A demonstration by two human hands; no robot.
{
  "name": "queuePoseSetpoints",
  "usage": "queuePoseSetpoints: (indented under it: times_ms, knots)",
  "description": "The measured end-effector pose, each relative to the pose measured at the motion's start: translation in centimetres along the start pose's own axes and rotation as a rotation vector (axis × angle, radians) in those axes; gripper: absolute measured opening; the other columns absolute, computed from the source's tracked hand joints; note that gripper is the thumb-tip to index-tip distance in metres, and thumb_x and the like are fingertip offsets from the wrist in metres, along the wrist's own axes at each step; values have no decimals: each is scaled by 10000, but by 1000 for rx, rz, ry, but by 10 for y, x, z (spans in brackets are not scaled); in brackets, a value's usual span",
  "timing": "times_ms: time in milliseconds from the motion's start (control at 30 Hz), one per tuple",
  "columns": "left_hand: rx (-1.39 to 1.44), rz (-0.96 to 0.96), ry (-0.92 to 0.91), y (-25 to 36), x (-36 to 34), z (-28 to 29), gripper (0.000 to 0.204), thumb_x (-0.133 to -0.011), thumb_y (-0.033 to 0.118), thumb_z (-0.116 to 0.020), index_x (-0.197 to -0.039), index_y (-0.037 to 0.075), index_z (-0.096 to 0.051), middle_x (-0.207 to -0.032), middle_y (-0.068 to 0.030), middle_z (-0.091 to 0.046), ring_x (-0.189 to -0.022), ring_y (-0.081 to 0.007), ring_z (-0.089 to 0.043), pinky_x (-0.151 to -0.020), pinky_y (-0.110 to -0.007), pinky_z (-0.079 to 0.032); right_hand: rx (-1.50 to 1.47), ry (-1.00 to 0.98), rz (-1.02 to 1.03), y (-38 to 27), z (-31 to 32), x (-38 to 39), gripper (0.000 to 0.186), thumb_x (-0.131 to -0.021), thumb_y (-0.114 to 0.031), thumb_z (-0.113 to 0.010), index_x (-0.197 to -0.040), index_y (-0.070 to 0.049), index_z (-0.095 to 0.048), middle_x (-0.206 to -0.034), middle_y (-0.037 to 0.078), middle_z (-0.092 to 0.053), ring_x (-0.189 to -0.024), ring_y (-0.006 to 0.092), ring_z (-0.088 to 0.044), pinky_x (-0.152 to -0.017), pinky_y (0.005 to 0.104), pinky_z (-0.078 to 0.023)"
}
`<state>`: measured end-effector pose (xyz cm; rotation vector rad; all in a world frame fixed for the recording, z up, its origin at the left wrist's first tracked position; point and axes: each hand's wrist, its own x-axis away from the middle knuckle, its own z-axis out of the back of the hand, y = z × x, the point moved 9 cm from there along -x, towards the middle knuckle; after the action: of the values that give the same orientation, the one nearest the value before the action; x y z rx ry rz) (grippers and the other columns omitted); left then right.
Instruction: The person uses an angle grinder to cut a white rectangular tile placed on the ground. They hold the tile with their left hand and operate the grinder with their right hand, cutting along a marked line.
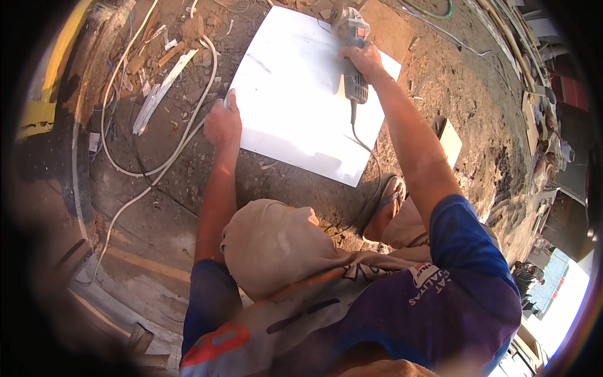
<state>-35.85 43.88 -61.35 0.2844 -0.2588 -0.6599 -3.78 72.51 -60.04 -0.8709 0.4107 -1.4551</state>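
A large white flat sheet lies at an angle on the dirt ground in front of me. My left hand is closed on its left edge, the thumb on top and the other fingers partly hidden. My right hand wraps round the body of an angle grinder. The grinder's head points away from me, over the far edge of the sheet; its disc is hard to make out. From its rear a dark cord runs across the sheet toward my foot, which wears a sandal.
Pale hose or cable loops over the ground at left, near a strip of white scrap and broken pieces. A brown board lies beyond the grinder. Right of my forearm is a small pale board. Clutter lines the far right.
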Motion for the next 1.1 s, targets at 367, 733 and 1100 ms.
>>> queuePoseSetpoints:
  times_ms: [367, 733, 1100]
  knots:
    - [2, -13, 31, -1, 0, 3, 609, -981, 605, -433, -934, 59, -700, -886, -197, -713, -858, -400, -692, -716, -525, -529, 94, 40, 16, -22, 3, 21, 608, -632, -269, -802, -1094, 66, -595, -1001, 172, -665, -865, 259, -667, -754, 377, -559]
    - [3, -25, 46, -4, 0, 1, 609, -977, 607, -443, -904, 59, -697, -874, -190, -716, -843, -401, -695, -697, -527, -531, 74, 23, 15, -27, -1, 36, 599, -621, -286, -800, -1047, 89, -606, -972, 192, -673, -839, 271, -682, -731, 372, -571]
    - [-7, -33, 52, -5, -1, -1, 613, -974, 616, -443, -886, 64, -697, -852, -179, -715, -825, -388, -700, -688, -517, -536, 135, 49, 14, -29, -3, 37, 517, -630, -300, -786, -942, 95, -666, -941, 204, -698, -811, 278, -696, -722, 381, -576]
